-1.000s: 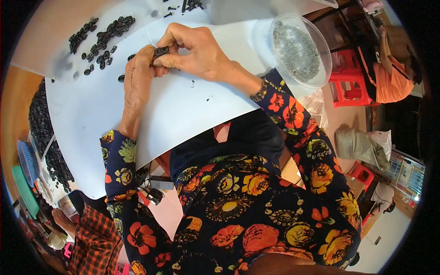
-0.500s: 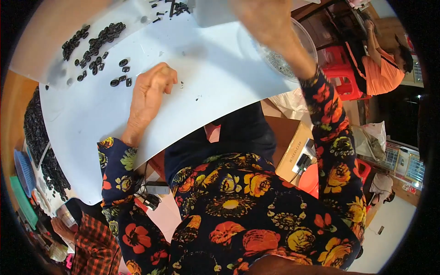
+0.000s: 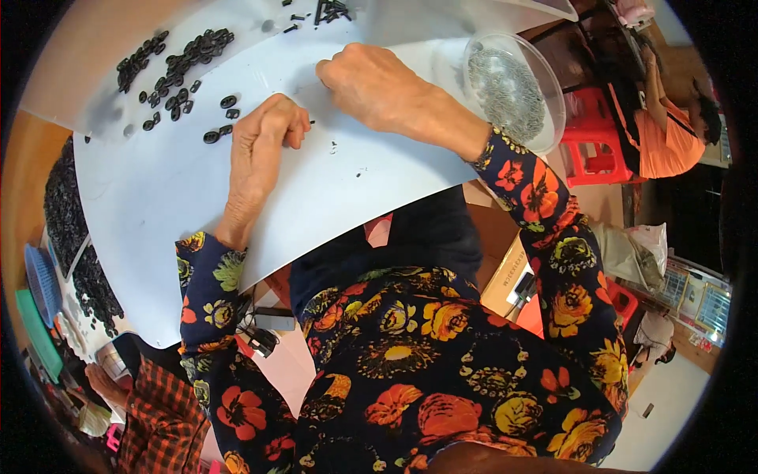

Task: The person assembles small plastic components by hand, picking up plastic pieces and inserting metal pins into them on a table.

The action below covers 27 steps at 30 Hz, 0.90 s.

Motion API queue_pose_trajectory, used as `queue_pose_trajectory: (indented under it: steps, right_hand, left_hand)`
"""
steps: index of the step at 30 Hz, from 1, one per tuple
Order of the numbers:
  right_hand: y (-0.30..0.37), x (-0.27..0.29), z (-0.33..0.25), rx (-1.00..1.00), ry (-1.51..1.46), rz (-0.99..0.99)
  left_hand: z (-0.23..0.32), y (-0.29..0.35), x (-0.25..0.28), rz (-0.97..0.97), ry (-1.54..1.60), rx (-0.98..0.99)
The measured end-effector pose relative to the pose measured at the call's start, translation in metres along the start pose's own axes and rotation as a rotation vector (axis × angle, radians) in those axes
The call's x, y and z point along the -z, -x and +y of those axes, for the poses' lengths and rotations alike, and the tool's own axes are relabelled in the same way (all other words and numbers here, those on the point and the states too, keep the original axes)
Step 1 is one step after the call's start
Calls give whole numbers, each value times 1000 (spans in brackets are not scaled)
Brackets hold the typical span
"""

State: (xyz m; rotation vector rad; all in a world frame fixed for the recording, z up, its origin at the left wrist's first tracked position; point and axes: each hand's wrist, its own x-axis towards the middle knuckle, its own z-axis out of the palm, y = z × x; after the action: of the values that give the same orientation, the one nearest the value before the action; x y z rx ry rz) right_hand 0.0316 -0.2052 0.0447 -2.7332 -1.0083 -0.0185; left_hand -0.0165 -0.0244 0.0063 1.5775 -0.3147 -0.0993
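My left hand (image 3: 264,142) is closed on the white tabletop (image 3: 174,213), its fingers curled inward. A tiny black bit shows beside its fingertips, and what it holds is hidden. My right hand (image 3: 375,85), also closed, is just right of it with its back up. Its fingertips are out of sight, so I cannot tell what they grip. Small black oval pieces with holes (image 3: 212,136) lie beside my left hand, with a bigger pile (image 3: 201,49) beyond. Behind my right wrist stands a clear round tub (image 3: 559,110) of small silvery metal pieces (image 3: 509,95), perhaps springs.
Black peg-like pieces (image 3: 332,11) lie at the far edge. At the left is a heap of small black parts (image 3: 67,205), near a blue basket (image 3: 41,284). A co-worker's checked sleeve (image 3: 162,411) is at lower left. Red stools (image 3: 588,142) and another person (image 3: 667,138) are at right.
My right hand has come from over the tub down and left to beside my left hand, uncovering the tub. My left hand keeps its curled pose. The view has shifted slightly.
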Motion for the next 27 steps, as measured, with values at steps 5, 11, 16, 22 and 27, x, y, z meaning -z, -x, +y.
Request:
queue_pose_trajectory:
  steps: [5, 11, 16, 22, 27]
  right_hand:
    - [-5, 3, -5, 11, 22, -55]
    - [-2, -13, 15, -19, -112, 78]
    - [-2, -17, 20, -76, -406, 249]
    - [-11, -35, 11, -70, -950, 278]
    - [-10, -48, 13, -55, -997, 429]
  left_hand:
    - [-3, 3, 2, -22, -23, 10]
    - [1, -4, 32, 113, -338, -262]
    - [18, -19, 79, 201, -634, -178]
    - [21, -19, 84, -146, -1056, -284]
    - [22, -25, 85, -295, -1171, -236]
